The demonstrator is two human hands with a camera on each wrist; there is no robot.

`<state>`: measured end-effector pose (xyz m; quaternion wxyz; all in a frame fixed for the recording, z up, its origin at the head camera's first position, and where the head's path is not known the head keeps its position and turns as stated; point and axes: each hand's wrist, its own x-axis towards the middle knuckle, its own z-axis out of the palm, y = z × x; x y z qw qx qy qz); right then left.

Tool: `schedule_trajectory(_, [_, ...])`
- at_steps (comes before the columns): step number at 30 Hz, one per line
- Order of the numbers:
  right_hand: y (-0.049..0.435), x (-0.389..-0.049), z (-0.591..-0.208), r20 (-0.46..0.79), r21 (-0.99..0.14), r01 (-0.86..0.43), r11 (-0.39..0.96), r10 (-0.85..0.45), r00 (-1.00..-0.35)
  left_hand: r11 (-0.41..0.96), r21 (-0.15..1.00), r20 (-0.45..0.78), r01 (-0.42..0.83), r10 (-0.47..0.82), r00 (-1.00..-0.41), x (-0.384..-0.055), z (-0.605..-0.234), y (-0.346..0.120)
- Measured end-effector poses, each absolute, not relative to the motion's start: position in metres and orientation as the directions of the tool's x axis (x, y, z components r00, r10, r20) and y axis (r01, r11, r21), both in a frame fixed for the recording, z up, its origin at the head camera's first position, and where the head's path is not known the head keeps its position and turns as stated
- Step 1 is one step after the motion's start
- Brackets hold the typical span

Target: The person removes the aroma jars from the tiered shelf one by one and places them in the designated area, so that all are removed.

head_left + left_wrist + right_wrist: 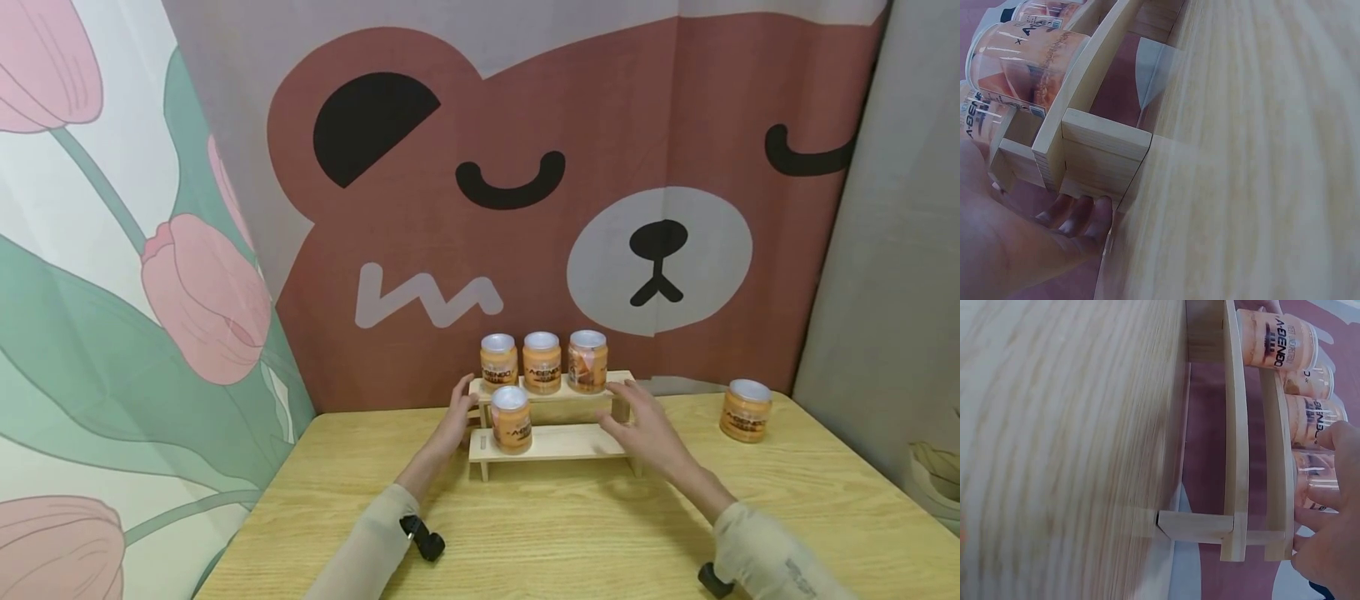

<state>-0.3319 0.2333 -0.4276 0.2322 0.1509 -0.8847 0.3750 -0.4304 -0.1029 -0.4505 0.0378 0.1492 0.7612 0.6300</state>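
A two-tier wooden stand (573, 443) is on the table, with three orange-labelled jars (542, 367) in a row on its upper shelf. One more such jar (512, 423) sits at the left of the lower shelf. My left hand (453, 419) is at the stand's left end; in the left wrist view its loosely bent fingers (1100, 219) lie right by the end leg. At the right end, my right hand (648, 429) has thumb and fingers spread, fingertips at the upper shelf's end. In the right wrist view that hand overlaps the nearest upper jar (1313, 472).
A separate orange-labelled jar (746, 412) stands on the wooden table (480, 533) at the right, near its back edge. Behind the table hangs a curtain with a bear print (525, 250), and a tulip-printed curtain (97, 333) is at the left.
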Motion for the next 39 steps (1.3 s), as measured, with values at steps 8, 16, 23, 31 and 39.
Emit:
schedule_trajectory(8, [0.229, -0.335, -0.431, 0.548, -0.576, -0.476, 0.665, -0.118, -0.828, 0.168, 0.966, 0.146, 0.198, 0.281, -0.948, -0.43, -0.449, -0.103])
schedule_trajectory(16, [0.229, -0.334, -0.428, 0.488, -0.618, -0.412, 0.67, -0.085, -0.869, 0.174, 0.965, 0.142, 0.195, 0.278, -0.95, -0.429, -0.451, -0.103])
schedule_trajectory(23, [0.229, -0.338, -0.423, 0.489, -0.603, -0.397, 0.692, -0.073, -0.869, 0.167, 0.967, 0.144, 0.192, 0.264, -0.954, -0.431, -0.451, -0.101])
schedule_trajectory(31, [0.226, -0.344, -0.409, 0.475, -0.668, -0.374, 0.644, -0.018, -0.88, 0.175, 0.961, 0.16, 0.214, 0.283, -0.946, -0.43, -0.449, -0.101])
schedule_trajectory(39, [0.215, -0.359, -0.401, 0.425, -0.768, -0.338, 0.545, 0.037, -0.905, 0.167, 0.964, 0.158, 0.207, 0.266, -0.951, -0.429, -0.451, -0.102])
